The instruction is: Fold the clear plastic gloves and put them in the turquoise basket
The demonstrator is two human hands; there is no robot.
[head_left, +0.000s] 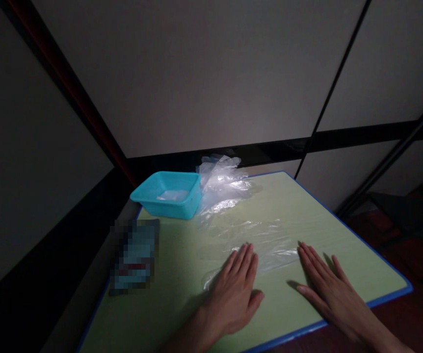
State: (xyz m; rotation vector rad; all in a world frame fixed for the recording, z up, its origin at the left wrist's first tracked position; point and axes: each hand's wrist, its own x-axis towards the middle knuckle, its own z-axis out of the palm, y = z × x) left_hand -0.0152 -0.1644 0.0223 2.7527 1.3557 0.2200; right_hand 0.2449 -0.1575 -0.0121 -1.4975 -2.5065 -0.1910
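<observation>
A clear disposable plastic glove [270, 250] lies spread on the pale green table [174, 314], its finger ends toward the left. My left hand [235, 287] rests flat on the glove's near left part, fingers stretched out and thumb apart. At the glove's right end is my right hand [325, 284], open, its fingertips touching or just beside the plastic edge. Neither hand grips anything. Farther back, a crumpled pile of clear plastic gloves [222, 181] sits against the right side of a turquoise basket [172, 208].
Something whitish [174, 195] lies inside the basket. At the table's left edge is a flat, blurred-out dark and bluish item [136, 257]. A light panelled wall or cabinet front [211, 88] stands behind the table, whose rim is blue.
</observation>
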